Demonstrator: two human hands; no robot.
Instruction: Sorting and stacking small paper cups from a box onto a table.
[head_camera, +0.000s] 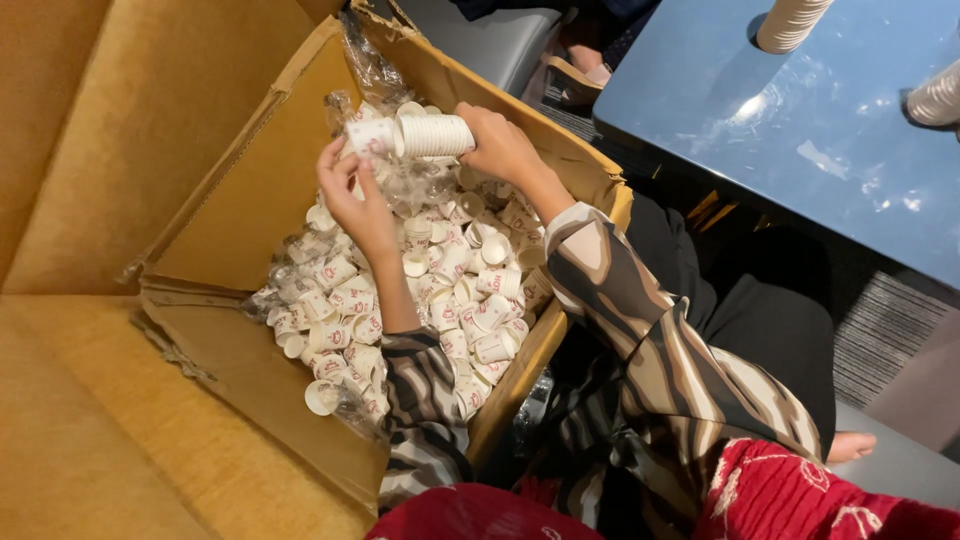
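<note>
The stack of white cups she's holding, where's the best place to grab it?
Around the middle of the stack of cups, from the closed-bottom end, as the right hand does. It lies sideways over the box, so wrapped fingers keep the nested cups together.

Blue table (800, 150) with 2 white cup stacks (790, 22), yellow cushion (90, 440) beside.

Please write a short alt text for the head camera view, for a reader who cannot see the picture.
A person's right hand holds a nested stack of white paper cups, while the left hand holds a single cup beside it. Both are above an open cardboard box full of loose small cups. A blue table stands to the right.
</note>
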